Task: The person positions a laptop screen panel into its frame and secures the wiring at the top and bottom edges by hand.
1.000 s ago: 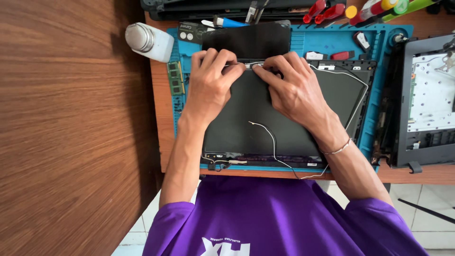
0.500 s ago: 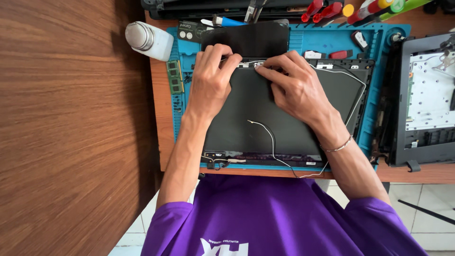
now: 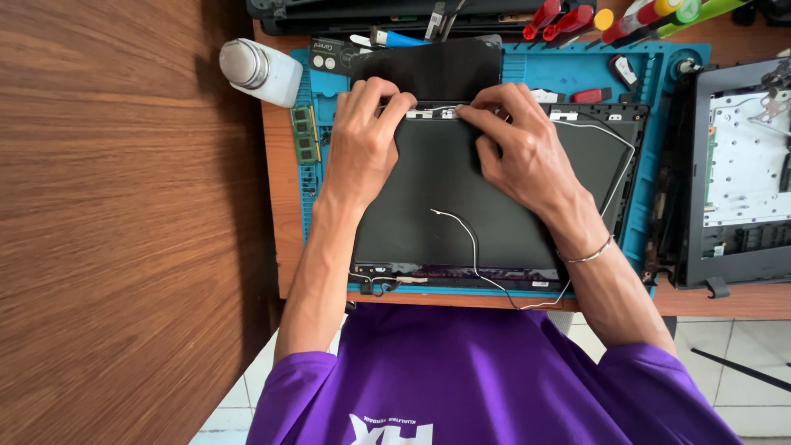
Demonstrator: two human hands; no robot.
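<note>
left hand [image 3: 362, 148]: palm down, fingers curled in a pinching grip | right hand [image 3: 519, 152]: same, fingertips pressed down

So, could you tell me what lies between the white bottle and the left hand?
In the head view, a green memory module lies on the blue mat between the white bottle and the left hand.

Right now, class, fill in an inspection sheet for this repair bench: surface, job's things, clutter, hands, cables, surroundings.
Surface: blue rubber work mat on a wooden bench.
Job's things: dark grey laptop lid panel lying flat on the mat.
Clutter: white plastic bottle, green memory stick, red-handled screwdrivers, opened laptop base.
Hands: left hand and right hand press the panel's far edge.
Cables: thin white wire crosses the panel.
Surroundings: wooden wall, tiled floor.
</note>
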